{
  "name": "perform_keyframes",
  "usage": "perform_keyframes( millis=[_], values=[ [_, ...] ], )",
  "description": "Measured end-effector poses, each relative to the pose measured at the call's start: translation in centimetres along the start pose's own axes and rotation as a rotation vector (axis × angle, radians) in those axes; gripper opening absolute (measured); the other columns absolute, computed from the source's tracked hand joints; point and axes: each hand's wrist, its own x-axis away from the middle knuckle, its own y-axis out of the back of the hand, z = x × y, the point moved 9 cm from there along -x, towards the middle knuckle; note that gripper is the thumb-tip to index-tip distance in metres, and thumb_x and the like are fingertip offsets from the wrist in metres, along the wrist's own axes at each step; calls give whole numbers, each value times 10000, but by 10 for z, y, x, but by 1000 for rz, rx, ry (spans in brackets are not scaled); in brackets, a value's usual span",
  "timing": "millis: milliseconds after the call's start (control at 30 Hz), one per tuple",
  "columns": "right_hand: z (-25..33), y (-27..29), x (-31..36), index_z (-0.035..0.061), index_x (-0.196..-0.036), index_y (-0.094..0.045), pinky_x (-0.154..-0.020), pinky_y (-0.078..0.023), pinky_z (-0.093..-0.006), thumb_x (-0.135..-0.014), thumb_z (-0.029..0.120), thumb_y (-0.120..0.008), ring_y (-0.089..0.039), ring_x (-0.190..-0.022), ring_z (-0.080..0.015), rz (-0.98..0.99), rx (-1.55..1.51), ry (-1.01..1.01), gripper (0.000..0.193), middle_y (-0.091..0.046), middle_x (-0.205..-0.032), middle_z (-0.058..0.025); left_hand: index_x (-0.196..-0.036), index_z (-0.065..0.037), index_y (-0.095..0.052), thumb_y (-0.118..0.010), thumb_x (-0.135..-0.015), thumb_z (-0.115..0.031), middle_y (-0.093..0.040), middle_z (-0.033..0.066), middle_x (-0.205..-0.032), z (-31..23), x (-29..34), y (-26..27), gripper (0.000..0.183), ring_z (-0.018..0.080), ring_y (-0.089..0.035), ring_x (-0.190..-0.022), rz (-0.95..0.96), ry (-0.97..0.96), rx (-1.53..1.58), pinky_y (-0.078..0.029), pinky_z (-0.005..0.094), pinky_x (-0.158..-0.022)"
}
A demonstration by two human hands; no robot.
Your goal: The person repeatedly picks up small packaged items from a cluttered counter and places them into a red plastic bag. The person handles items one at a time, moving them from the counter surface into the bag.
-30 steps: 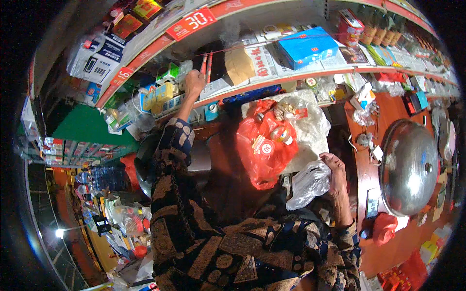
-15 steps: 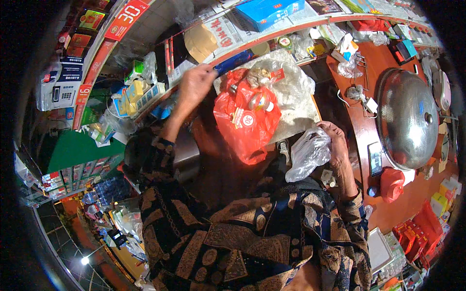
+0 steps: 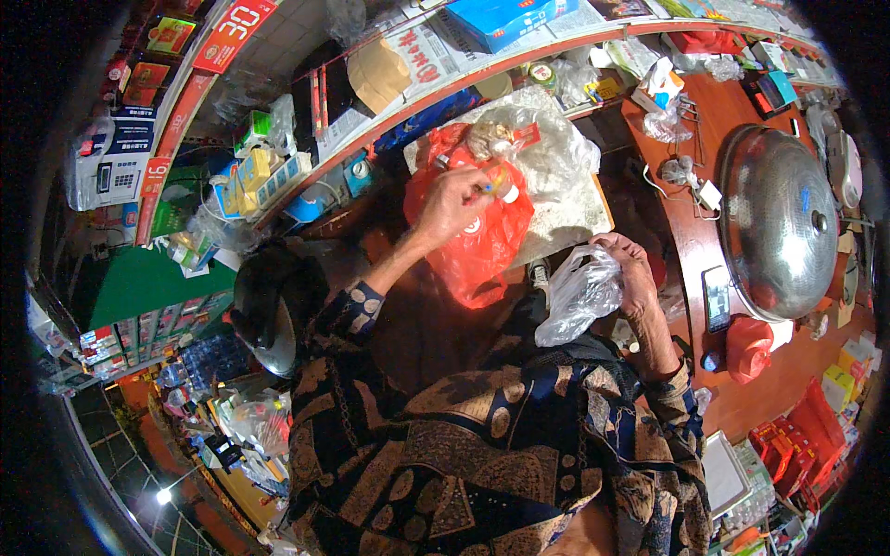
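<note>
In the middle, a red plastic bag (image 3: 491, 255) lies across a pale board (image 3: 561, 208). On it rests a small clear bottle (image 3: 506, 190) with a white cap. My left hand (image 3: 454, 199) reaches over the bag, its fingers closed at the near end of this bottle and partly hiding it. A knotted clear bag with brownish contents (image 3: 491, 141) sits just beyond, beside crumpled clear plastic (image 3: 547, 153). To the right, my right hand (image 3: 626, 264) pinches the top of a thin clear plastic bag (image 3: 582, 295), which hangs down over my lap.
On the red-brown table at right stand a large domed metal lid (image 3: 779, 222), a phone (image 3: 716, 298) and a small red bag (image 3: 749, 348). A newspaper-covered shelf (image 3: 431, 56) with a blue box (image 3: 510, 20) runs along the far side. Boxes and a calculator package (image 3: 120, 171) fill the left.
My left hand has come from near the shelf edge, moving right and toward me, onto the bottle over the red bag. My right hand keeps holding the clear plastic bag.
</note>
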Motion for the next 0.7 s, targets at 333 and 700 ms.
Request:
perform_keyframes(
  millis=[333,700],
  values=[
    [-12,0,-6,-33,-935,-655,-602,-493,-231,-924,37,-529,-617,-659,-98,26,-34,-36,144,-674,-814,-57,-951,30,-625,-641,-825,19,-593,65,-970,-3,10,41,127,144,-628,-876,-149,-5,127,-519,263,-747],
    [-22,3,-13,-26,-927,-670,-598,-508,-237,-910,44,-584,-625,-641,-101,30,-64,-71,112,-683,-786,-52,-1174,-13,-543,-811,-664,-131,-585,135,-1070,23,70,11,589,286,-598,-942,-220,213,-306,-494,380,-826]
  ],
)
